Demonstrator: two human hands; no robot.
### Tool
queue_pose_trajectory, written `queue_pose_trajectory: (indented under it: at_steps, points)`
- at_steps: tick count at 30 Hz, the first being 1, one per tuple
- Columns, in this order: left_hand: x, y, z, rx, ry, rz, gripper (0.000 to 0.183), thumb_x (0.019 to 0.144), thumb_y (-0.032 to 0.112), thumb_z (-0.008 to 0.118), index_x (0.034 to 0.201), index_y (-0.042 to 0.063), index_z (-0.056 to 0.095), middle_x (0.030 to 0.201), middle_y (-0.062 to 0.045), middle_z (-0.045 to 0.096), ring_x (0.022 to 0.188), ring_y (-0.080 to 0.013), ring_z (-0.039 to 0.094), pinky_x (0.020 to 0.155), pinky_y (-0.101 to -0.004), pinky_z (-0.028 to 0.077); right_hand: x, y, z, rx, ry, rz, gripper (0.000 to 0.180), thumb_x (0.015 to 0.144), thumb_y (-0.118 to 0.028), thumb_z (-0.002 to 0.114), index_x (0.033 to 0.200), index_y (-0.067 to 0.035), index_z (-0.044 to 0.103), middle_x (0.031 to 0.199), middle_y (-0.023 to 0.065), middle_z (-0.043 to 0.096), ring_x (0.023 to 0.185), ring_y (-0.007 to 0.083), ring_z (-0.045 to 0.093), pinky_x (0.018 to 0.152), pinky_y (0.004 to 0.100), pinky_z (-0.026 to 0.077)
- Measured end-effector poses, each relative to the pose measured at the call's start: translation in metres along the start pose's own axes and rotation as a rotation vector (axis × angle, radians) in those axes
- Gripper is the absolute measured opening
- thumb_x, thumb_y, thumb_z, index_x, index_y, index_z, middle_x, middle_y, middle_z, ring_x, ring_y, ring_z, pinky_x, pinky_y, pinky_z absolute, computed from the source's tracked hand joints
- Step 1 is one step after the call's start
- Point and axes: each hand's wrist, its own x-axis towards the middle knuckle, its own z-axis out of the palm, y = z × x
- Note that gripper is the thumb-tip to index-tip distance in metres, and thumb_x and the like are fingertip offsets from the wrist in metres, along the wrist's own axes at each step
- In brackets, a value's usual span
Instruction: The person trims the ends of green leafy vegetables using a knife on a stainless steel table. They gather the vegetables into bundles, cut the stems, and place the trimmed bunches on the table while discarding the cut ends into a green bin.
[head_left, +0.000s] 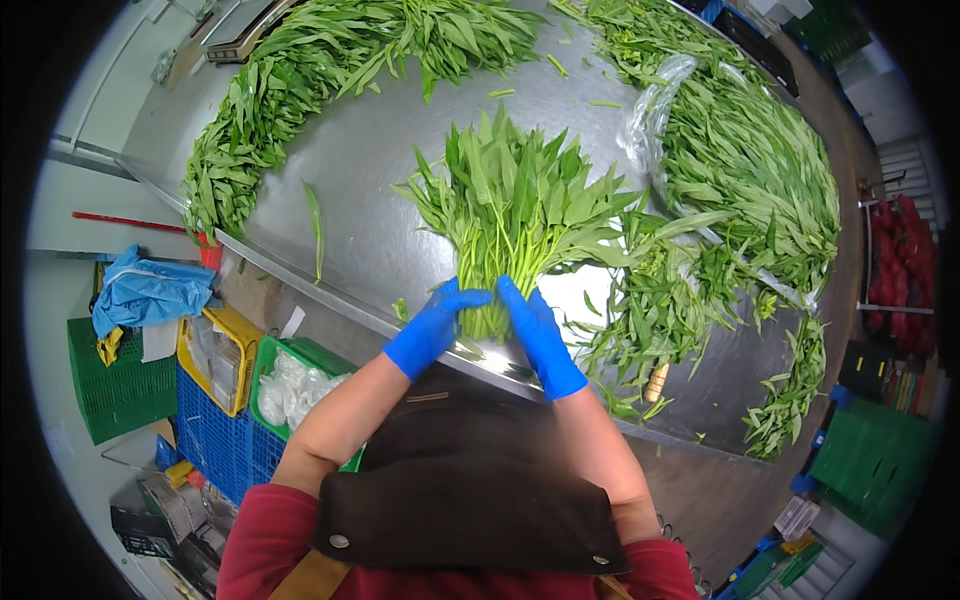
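A bunch of leafy greens with long pointed leaves (510, 180) lies on a stainless steel table (360, 165) near its front edge, leaves pointing away from me. My left hand (439, 326), in a blue glove, cups the left side of the stem ends. On the other side, my right hand (541, 341), gloved too, presses against the stems, so the bunch is held between both. Right of it, loose greens (660, 285) lie beside a wooden handle (656, 382); what the handle belongs to is hidden. A large heap of greens (750, 165) rests on clear plastic (652, 112).
More greens (262, 112) line the table's far left side. Below the left edge stand a yellow crate (244, 352), a green basket with plastic bags (300, 379) and a blue crate (217, 427). Green crates (870, 457) and red net sacks (900, 277) are at the right.
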Motion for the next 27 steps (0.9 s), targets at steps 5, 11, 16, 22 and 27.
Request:
queue_pose_trajectory:
  at_steps: [5, 11, 16, 22, 27]
  points:
    - [-0.003, -0.012, 0.013, 0.019, -0.023, 0.06, 0.061, 0.077, 0.006, 0.06, 0.135, 0.001, 0.039, 0.124, -0.013, 0.054, 0.112, -0.0242, 0.055, 0.097, -0.036, 0.044, -0.003, -0.027, -0.011, -0.412, -0.131, -0.225, 0.062, 0.092, -0.049, 0.05, 0.13, -0.001, 0.044, 0.119, 0.0242, 0.056, 0.111, 0.0369, 0.053, 0.096, 0.0412, 0.039]
    - [-0.008, -0.013, 0.017, 0.027, 0.019, 0.136, 0.05, 0.078, 0.004, 0.059, 0.126, 0.0, 0.047, 0.112, -0.01, 0.058, 0.103, -0.0193, 0.058, 0.088, -0.0309, 0.048, 0.014, -0.035, -0.008, -0.586, -0.291, -0.178, 0.07, 0.088, -0.058, 0.048, 0.132, -0.003, 0.043, 0.124, 0.0245, 0.053, 0.113, 0.0388, 0.052, 0.096, 0.0435, 0.039]
    - [-0.005, -0.026, -0.001, -0.1, 0.058, 0.258, 0.05, 0.081, 0.005, 0.056, 0.13, 0.0, 0.043, 0.115, -0.012, 0.057, 0.104, -0.0205, 0.058, 0.087, -0.0309, 0.049, 0.01, -0.048, 0.011, -0.697, -0.265, -0.381, 0.063, 0.086, -0.049, 0.058, 0.127, -0.003, 0.047, 0.119, 0.0239, 0.055, 0.108, 0.0399, 0.054, 0.092, 0.0444, 0.042]
    - [-0.012, 0.006, -0.01, -0.049, -0.016, 0.172, 0.046, 0.085, 0.007, 0.054, 0.129, -0.001, 0.046, 0.112, -0.013, 0.06, 0.1, -0.019, 0.061, 0.085, -0.0302, 0.051, -0.012, -0.092, 0.034, -1.04, -0.321, -0.22, 0.065, 0.088, -0.048, 0.057, 0.128, 0.001, 0.043, 0.115, 0.0259, 0.057, 0.104, 0.0376, 0.059, 0.088, 0.0416, 0.046]
    - [-0.021, 0.07, -0.03, 0.218, -0.107, -0.1, 0.048, 0.073, 0.001, 0.062, 0.12, -0.002, 0.056, 0.102, -0.011, 0.065, 0.093, -0.0176, 0.063, 0.083, -0.0279, 0.049, -0.033, -0.155, 0.05, -1.401, -0.427, -0.266, 0.051, 0.08, -0.051, 0.065, 0.109, -0.008, 0.064, 0.075, 0.0104, 0.069, 0.073, 0.0302, 0.067, 0.072, 0.0362, 0.052]
